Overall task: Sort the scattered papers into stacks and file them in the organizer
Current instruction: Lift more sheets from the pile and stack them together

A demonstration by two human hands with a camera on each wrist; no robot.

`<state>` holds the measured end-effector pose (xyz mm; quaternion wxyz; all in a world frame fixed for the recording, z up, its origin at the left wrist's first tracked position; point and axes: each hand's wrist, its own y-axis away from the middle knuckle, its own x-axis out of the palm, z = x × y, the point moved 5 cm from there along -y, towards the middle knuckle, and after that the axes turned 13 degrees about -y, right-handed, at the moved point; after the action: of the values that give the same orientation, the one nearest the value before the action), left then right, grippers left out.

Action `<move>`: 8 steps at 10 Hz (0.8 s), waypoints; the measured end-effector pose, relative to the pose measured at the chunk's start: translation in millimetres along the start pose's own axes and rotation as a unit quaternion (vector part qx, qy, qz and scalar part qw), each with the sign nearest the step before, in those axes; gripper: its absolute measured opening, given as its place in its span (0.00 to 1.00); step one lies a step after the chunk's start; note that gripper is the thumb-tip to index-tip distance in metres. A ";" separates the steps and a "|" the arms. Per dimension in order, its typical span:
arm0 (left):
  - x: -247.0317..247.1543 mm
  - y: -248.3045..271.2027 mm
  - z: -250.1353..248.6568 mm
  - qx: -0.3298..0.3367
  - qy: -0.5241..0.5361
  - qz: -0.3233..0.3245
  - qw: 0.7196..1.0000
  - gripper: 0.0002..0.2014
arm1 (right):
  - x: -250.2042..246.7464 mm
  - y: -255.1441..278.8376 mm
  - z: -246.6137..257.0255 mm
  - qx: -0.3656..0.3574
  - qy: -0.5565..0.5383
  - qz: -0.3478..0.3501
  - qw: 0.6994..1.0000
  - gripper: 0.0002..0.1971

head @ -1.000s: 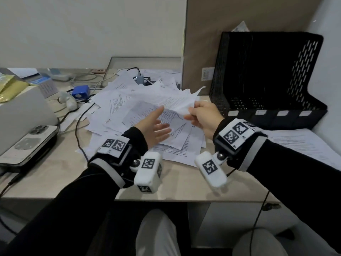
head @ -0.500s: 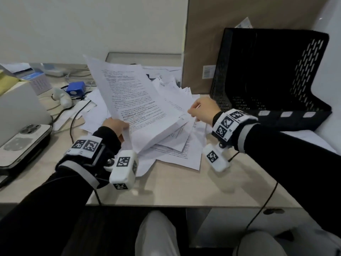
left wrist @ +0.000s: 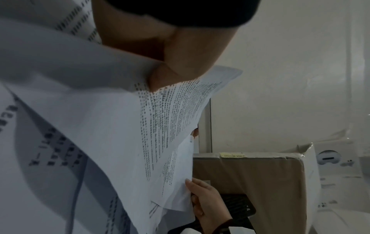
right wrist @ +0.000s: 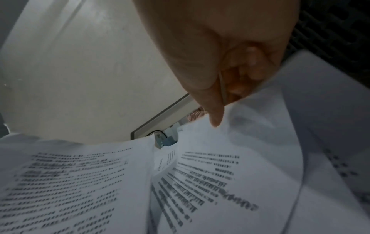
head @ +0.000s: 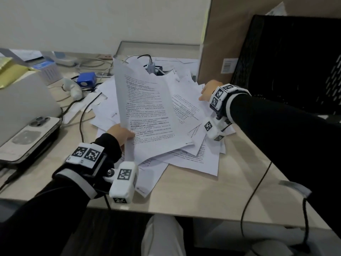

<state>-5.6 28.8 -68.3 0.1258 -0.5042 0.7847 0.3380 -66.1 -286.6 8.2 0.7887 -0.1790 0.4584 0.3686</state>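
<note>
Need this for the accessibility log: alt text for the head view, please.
A left hand lifts a bundle of printed sheets off a scattered paper pile on a desk, while the right hand pinches the pile's far edge. A black mesh organizer stands behind.

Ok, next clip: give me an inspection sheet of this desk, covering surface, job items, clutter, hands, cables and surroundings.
Surface: light wood-look desk, front part bare.
Job's things: loose printed papers in a messy heap; black mesh organizer at back right, its contents not visible.
Clutter: phone lying on a laptop at left, blue box, white mouse-like item.
Hands: left hand holds a raised sheaf of sheets by its lower edge; right hand pinches sheets at the heap's far right, fingers curled on a paper edge.
Cables: black cable running under the heap; another hanging off the front right edge.
Surroundings: white wall, cardboard box beside the organizer.
</note>
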 end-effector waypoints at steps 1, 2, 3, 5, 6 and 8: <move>2.6 -11.9 7.7 -0.002 0.028 0.013 1.000 0.20 | -6.0 7.2 2.8 -0.023 -0.018 -0.051 0.998 0.12; 1.7 -4.3 6.1 0.002 0.059 0.003 0.998 0.19 | -28.4 19.4 -2.8 -0.038 -0.074 -0.138 0.987 0.10; -1.9 8.8 1.6 0.011 0.099 -0.020 0.995 0.17 | -57.9 35.0 -10.4 -0.036 -0.137 -0.184 0.973 0.10; 9.3 40.6 -18.2 0.044 0.180 -0.027 0.982 0.06 | -104.6 80.8 -28.8 -0.001 -0.392 -0.252 0.885 0.19; 25.2 60.5 -33.6 0.065 0.211 -0.001 0.975 0.06 | -106.2 120.1 -28.9 -0.011 -0.554 -0.219 0.804 0.16; 64.5 111.5 -88.1 0.132 0.301 0.087 0.940 0.12 | -66.4 191.2 -24.5 0.000 -0.688 -0.114 0.717 0.11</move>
<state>-120.3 -45.3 7.1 -0.0810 -0.4909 0.8643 0.0737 -243.5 -202.5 62.9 0.9225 0.0734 -0.2345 0.2977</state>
